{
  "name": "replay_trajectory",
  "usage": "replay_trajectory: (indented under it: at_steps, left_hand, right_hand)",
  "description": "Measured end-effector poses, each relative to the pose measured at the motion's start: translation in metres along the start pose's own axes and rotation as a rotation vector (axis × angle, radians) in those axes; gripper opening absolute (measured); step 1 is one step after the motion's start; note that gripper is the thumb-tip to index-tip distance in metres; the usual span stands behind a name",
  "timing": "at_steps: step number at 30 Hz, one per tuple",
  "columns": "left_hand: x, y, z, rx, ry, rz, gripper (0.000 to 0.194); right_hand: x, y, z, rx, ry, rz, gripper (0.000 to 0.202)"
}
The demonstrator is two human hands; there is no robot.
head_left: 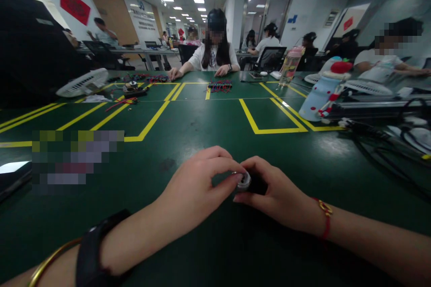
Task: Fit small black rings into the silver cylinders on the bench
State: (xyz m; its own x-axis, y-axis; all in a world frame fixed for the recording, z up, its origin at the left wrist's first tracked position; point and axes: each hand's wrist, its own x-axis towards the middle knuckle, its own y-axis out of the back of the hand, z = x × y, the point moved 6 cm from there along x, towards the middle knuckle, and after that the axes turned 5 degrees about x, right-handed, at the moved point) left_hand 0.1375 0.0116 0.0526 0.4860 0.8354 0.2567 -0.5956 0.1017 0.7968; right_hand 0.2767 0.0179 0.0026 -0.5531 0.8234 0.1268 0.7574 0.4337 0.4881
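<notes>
A small round silvery-grey piece [246, 182] with a dark hole in its middle sits between my two hands, over the green table [202, 130]. Its exact kind cannot be made out. My left hand [205, 177] reaches in from the left, thumb and index finger pinched at the piece's near-left rim. Curled round its right side, my right hand [278, 188] grips it between thumb and fingers. The lower part of the piece is hidden by the fingers.
Yellow tape lines [281, 131] mark the table. On the right stand a blue bottle [313, 101], a clear bottle [290, 69] and black cables [373, 143]. Bundles of coloured wires [220, 85] lie near a person [215, 51] seated opposite. A white fan [82, 84] lies at left.
</notes>
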Motion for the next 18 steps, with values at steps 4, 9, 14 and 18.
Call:
replay_trajectory:
  at_steps: [4, 9, 14, 18]
  left_hand:
    - [0.006, 0.002, -0.004, -0.039, 0.055, 0.021, 0.015]
    - [-0.001, 0.010, -0.018, -0.073, 0.084, 0.068, 0.015]
    - [-0.003, -0.002, -0.014, -0.131, 0.059, -0.003, 0.015]
    - [0.004, -0.003, -0.006, -0.152, 0.061, 0.033, 0.011]
  right_hand:
    - [0.001, 0.001, -0.001, 0.030, 0.003, 0.020, 0.042]
    - [0.002, 0.002, -0.001, 0.043, -0.014, 0.031, 0.039]
    - [0.001, 0.001, 0.000, 0.023, -0.019, 0.026, 0.039]
    - [0.001, 0.001, 0.000, 0.005, -0.023, 0.022, 0.040]
